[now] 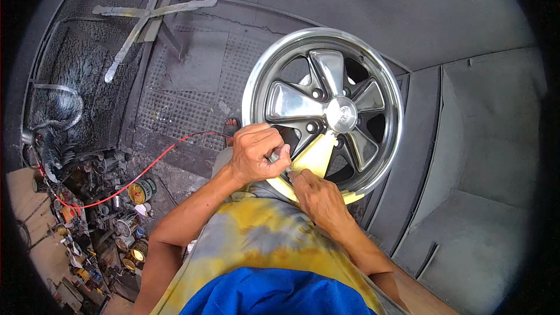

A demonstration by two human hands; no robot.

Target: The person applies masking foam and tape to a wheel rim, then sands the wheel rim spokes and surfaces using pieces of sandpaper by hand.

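A five-spoke wheel rim (342, 114) with polished metal spokes and dark recesses lies tilted in front of me. Yellow masking tape (315, 154) covers its lower spoke, and more yellow tape runs along the lower edge of the rim. My left hand (258, 154) is closed over the lower left of the wheel, its fingers wrapped round a small greyish object that I cannot make out. Beside it, my right hand (315, 195) has its fingertips pressed together at the lower edge of the taped spoke, near the left hand.
Cans and tools (125, 227) crowd the lower left. A red hose (151, 166) curves across the floor towards my legs. At the upper left stands a cross-shaped stand (147, 13). A grey box-like panel (478, 157) is on the right.
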